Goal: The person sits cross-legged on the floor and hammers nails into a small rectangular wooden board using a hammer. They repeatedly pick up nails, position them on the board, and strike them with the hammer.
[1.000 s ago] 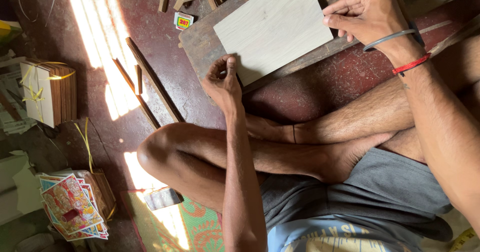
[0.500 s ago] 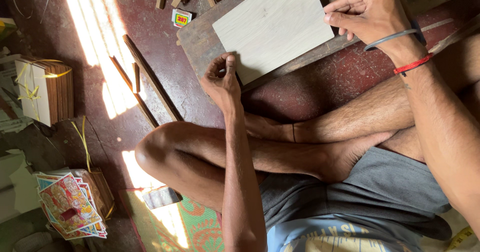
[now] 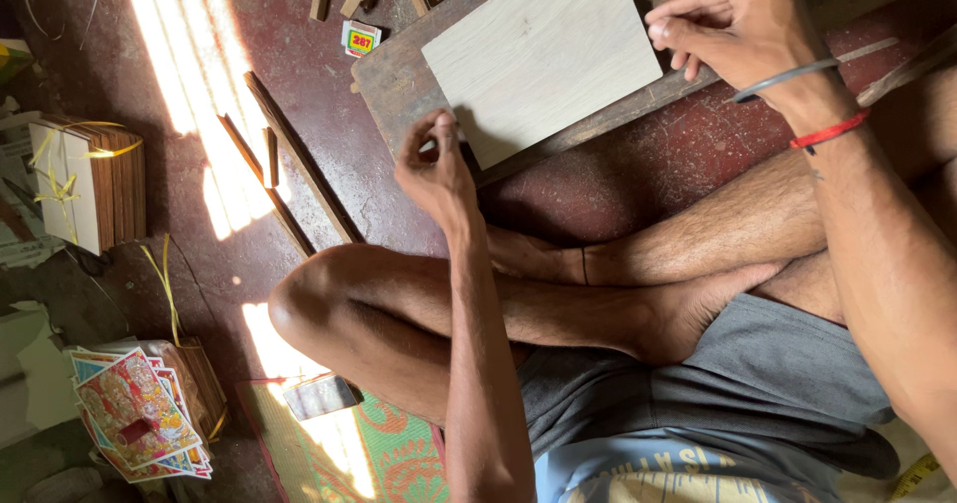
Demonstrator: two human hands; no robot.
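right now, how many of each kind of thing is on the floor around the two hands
pale wooden panel: 1
dark wooden board under it: 1
small printed box: 1
loose thin wooden strips: 3 by the sunlit patch; those at the top edge are too cut off to count
tied bundles of panels: 1
stack of printed pictures: 1
total: 8

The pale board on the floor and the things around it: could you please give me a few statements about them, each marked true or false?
1. The pale board lies flat on a darker wooden plank. True.
2. The left hand is at the pale board's near corner. True.
3. The right hand rests on the knee. False: it is at the pale board's edge.
4. The right wrist is bare. False: it wears a red thread and a grey band.
5. A bundle tied with yellow strip stands on the floor. True.
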